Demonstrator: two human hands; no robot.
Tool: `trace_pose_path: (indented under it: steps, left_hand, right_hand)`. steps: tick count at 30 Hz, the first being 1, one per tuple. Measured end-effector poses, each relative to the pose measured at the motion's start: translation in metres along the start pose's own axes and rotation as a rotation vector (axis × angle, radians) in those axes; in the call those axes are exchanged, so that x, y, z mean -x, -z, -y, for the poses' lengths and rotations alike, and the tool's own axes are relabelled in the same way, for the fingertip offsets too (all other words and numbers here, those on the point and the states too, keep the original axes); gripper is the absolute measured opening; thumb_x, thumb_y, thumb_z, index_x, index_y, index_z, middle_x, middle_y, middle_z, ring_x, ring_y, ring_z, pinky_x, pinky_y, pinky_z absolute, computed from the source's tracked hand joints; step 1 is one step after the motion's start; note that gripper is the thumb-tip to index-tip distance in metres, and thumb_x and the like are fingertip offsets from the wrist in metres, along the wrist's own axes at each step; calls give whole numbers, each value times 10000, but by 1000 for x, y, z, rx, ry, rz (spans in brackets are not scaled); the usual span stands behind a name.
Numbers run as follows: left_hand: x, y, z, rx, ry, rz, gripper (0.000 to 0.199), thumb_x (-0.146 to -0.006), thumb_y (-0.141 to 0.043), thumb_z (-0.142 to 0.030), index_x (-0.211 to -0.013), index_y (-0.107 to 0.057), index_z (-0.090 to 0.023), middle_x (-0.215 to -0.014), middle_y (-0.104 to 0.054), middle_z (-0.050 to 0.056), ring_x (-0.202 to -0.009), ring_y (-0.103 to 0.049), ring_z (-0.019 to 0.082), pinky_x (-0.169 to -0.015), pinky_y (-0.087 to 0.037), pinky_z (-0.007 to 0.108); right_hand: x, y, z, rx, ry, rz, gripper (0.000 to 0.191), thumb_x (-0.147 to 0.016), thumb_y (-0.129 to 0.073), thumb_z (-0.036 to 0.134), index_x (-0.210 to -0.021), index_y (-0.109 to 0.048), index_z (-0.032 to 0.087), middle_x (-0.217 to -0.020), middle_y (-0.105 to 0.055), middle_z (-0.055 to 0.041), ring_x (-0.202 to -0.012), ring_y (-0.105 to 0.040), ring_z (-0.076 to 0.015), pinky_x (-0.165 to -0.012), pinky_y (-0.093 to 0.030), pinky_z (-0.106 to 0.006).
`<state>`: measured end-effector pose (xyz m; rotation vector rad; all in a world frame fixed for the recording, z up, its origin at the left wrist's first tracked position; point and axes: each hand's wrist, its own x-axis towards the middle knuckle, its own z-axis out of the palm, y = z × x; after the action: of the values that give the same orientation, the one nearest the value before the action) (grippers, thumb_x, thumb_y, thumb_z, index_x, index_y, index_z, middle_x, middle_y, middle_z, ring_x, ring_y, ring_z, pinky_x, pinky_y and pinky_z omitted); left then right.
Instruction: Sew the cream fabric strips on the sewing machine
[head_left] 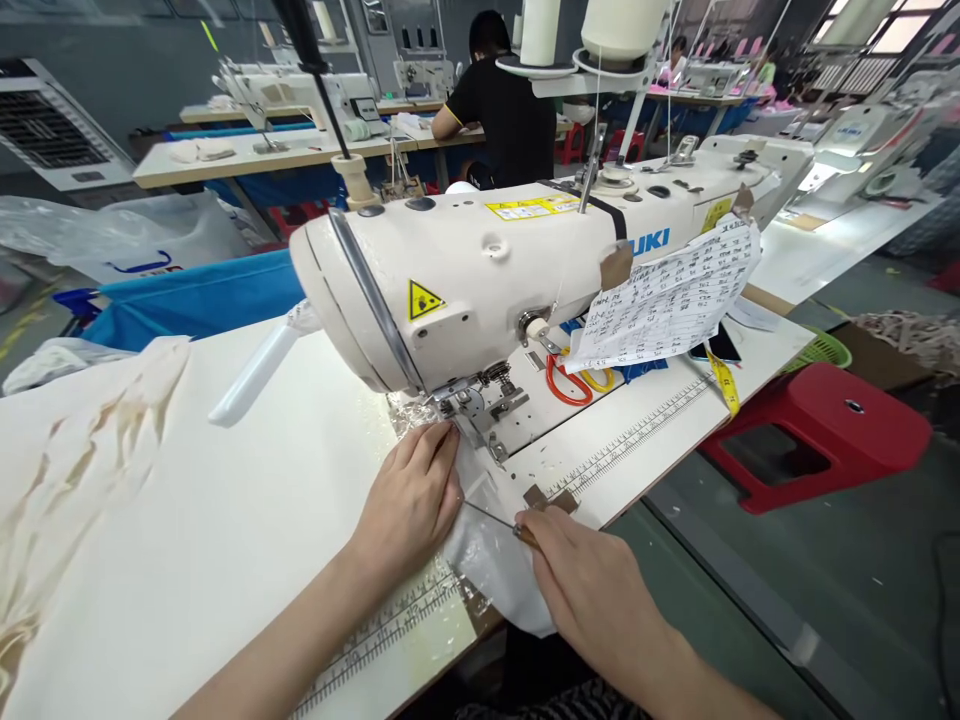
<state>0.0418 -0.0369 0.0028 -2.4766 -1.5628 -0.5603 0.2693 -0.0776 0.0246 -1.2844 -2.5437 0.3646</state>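
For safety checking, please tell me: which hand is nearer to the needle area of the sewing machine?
Left. The left hand has its fingertips at the needle area; the right hand, holding a thin tool, is farther back, toward the person.

remotely i see white table (232,520) under sewing machine (465,270); cream fabric (82,470) left of machine, ruler strip (637,432) nearside.
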Motion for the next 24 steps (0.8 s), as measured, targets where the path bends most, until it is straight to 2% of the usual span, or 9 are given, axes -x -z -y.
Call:
trace_pose_path:
  steps: [3,11,24]
  left_hand:
    - [0,1,-1,-9,9,9,441,-994,-331,-247,-1337,-523,-46,-1298,-566,185,-1238,-500,319,-1006,-497,477]
    - [9,-1,-8,-73,-22,37,488,-995,-306,-235,-1427,-415,-33,-1441,-488,206,-1370,-404,337,-1095,-416,507]
    - [9,5,-11,-67,-148,24,455,-976,-332,-162,-1361,-463,41,-1407,-502,232,-1374,-389,353,-1126,-392,499]
  right_hand:
    - [-4,-1,-1,22,-4,-1,275,-885,-491,9,-1095,-585,159,-892,-664,-63,-728,-681,-228,-565,-487,-315]
    - [-17,1,2,60,-8,4,286,-859,-557,-12,-1081,-592,165,-893,-667,-34,-751,-673,-207,-538,-432,-301]
    - [-26,5,10,97,0,42,269,-874,-593,30,-1100,-579,173,-886,-650,-24,-743,-658,-210,-546,-401,-311]
